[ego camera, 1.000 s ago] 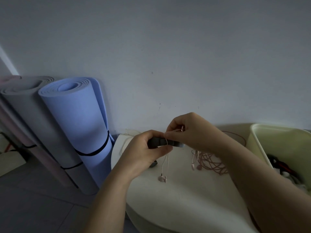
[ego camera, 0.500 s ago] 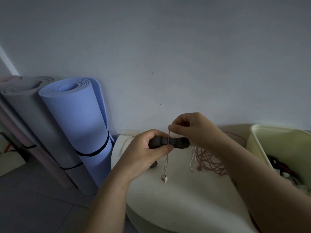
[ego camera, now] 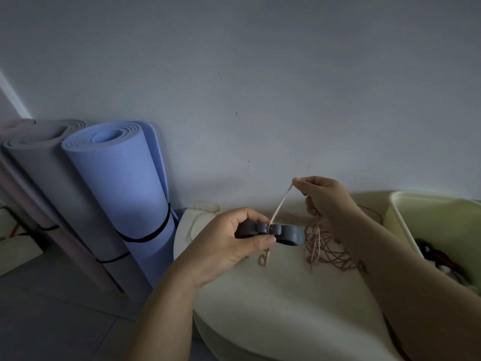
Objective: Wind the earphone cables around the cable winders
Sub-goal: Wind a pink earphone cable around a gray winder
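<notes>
- The left hand (ego camera: 226,241) grips the winder (ego camera: 289,234), fingers curled over its top and thumb pressed against its middle.
- The right hand (ego camera: 328,201) sits higher, thumb and forefinger pinching the cable (ego camera: 280,204), the other fingers loosely curled.
- Both bare forearms reach in from the lower edge, converging toward the hands.

Two hands work here: the left hand (ego camera: 226,246) grips one winder (ego camera: 286,234), and the right hand (ego camera: 325,199) pinches one pink cable (ego camera: 279,204). One reddish coil (ego camera: 335,254) lies below the right hand. Three rolled mats stand left of the left hand: blue mat (ego camera: 125,183), grey mat (ego camera: 52,173), pinkish mat (ego camera: 10,162). One table (ego camera: 286,308) lies beneath both hands, and one tub (ego camera: 406,222) sits right of the right hand.
</notes>
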A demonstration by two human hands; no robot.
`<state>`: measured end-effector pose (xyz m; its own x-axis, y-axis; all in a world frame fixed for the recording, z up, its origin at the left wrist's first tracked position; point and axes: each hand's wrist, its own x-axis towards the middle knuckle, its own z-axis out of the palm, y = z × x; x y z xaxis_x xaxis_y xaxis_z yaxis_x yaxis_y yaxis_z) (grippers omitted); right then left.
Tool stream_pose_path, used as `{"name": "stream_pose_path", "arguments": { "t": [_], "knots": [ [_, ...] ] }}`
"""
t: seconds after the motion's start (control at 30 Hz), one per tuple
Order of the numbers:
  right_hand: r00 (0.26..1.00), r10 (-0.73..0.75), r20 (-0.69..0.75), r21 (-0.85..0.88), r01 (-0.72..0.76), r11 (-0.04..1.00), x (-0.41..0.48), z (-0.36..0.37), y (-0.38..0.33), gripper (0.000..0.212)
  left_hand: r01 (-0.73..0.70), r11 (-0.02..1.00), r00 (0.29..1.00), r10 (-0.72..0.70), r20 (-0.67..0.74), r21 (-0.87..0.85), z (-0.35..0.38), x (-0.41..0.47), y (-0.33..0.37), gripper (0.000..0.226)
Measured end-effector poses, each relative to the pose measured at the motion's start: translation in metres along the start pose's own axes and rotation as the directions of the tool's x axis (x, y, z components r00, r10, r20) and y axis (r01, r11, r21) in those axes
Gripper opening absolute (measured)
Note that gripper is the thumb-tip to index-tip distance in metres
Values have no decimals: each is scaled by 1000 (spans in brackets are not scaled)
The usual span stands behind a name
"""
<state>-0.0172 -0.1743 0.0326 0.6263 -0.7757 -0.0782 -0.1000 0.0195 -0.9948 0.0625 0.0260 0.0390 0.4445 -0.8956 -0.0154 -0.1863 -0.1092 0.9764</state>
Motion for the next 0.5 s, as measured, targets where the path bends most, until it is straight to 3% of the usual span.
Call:
{"name": "stream_pose_path", "arguments": {
  "t": [0.13, 0.2, 0.33, 0.5],
  "knots": [
    [999, 44, -9, 57, -44, 997, 0, -4, 5, 16, -29, 997, 999, 30, 14, -68, -2, 1, 0, 34],
    [999, 47, 9, -35, -47, 998, 0, -5, 9, 16, -28, 994, 999, 31, 26, -106, -3, 1, -1, 38],
    [993, 90, 79, -175, -75, 982, 2, 2, 24, 19, -9, 974, 1000, 10, 3, -226, -6, 1, -2, 17],
    [981, 141, 131, -243, -106, 964, 2, 10, 41, 21, 31, 939, 983, -91, -160, -343, -5, 3, -2, 21]
  ]
}}
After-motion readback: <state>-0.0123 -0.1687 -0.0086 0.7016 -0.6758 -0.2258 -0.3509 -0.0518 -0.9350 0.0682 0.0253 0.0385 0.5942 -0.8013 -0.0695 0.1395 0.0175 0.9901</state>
